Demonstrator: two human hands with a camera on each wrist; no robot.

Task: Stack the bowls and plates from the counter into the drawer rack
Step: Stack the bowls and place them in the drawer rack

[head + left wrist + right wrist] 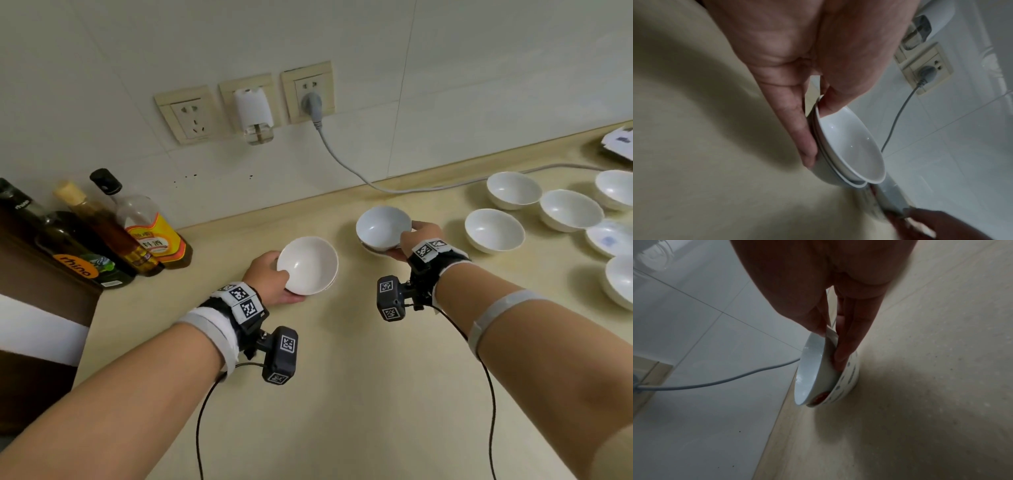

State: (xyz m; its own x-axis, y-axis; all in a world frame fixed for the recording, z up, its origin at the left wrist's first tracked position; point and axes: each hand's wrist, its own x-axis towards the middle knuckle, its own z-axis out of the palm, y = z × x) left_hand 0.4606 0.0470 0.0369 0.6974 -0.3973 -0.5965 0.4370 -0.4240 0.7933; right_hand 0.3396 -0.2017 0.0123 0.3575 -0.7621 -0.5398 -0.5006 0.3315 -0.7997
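Observation:
My left hand (274,279) grips a small stack of nested white bowls (307,265) above the beige counter. The left wrist view shows its thumb on the inner rim and fingers (795,129) under the white bowls (849,146). My right hand (409,240) holds another white bowl (383,226), nested in a patterned bowl (846,378). In the right wrist view the thumb presses the white bowl's (812,369) rim and the fingers (846,344) run between the two bowls. Several loose white bowls (495,230) sit on the counter at the right. No drawer rack is in view.
Bottles of oil and cooking wine (156,233) stand at the back left beside a dark brown surface (34,274). Wall sockets (191,118) hold a plug-in device and a grey cable (342,161) that trails along the counter's back edge. Papers (618,142) lie far right.

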